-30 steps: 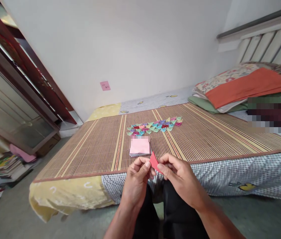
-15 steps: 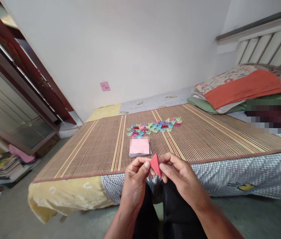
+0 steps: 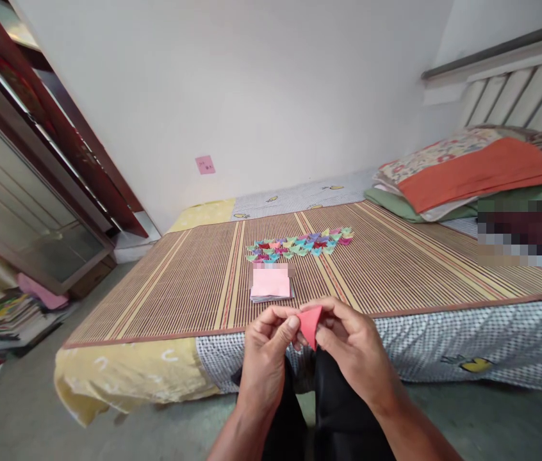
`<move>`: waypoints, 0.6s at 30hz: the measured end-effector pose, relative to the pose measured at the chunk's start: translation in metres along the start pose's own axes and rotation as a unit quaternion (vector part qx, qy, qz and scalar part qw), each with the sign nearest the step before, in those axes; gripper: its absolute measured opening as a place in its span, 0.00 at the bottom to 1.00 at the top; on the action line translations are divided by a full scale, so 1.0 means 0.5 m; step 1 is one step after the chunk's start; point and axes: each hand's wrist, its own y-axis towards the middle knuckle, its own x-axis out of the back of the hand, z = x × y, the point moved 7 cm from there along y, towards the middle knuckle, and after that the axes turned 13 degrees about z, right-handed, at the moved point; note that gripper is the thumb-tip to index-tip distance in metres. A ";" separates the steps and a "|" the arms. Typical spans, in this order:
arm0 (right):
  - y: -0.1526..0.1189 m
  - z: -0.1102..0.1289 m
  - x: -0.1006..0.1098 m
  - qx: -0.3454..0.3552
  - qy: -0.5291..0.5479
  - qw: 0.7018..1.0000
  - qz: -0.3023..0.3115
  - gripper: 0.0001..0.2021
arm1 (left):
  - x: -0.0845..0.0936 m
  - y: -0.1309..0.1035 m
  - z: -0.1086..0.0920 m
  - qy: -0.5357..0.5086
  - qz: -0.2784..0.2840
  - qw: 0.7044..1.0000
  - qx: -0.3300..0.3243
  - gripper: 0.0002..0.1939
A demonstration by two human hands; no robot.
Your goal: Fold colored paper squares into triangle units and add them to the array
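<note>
A small red folded paper triangle (image 3: 310,325) is held between both hands above my lap, one point facing down. My left hand (image 3: 271,349) pinches its left corner between thumb and fingers. On the paper's right side, my right hand (image 3: 352,342) grips it, the fingertips partly hidden behind it. Just beyond my hands, a stack of pink paper squares (image 3: 271,283) lies on the striped mat (image 3: 179,282). Behind the stack, several small folded paper pieces (image 3: 300,244) in many colours are laid out in rows.
The mat covers a bed with a yellow and checked sheet (image 3: 136,378). Folded bedding (image 3: 477,173) is piled at the right. A pink note (image 3: 205,164) is on the wall. Books (image 3: 6,317) stand low at the left.
The red paper has turned in my fingers, its long edge now towards the top and right and a point downward. My right hand has shifted slightly around it.
</note>
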 end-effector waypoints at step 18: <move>-0.009 0.031 -0.001 0.155 -0.266 0.948 -0.085 0.13 | -0.016 0.002 0.018 -0.024 0.033 0.997 0.068 0.12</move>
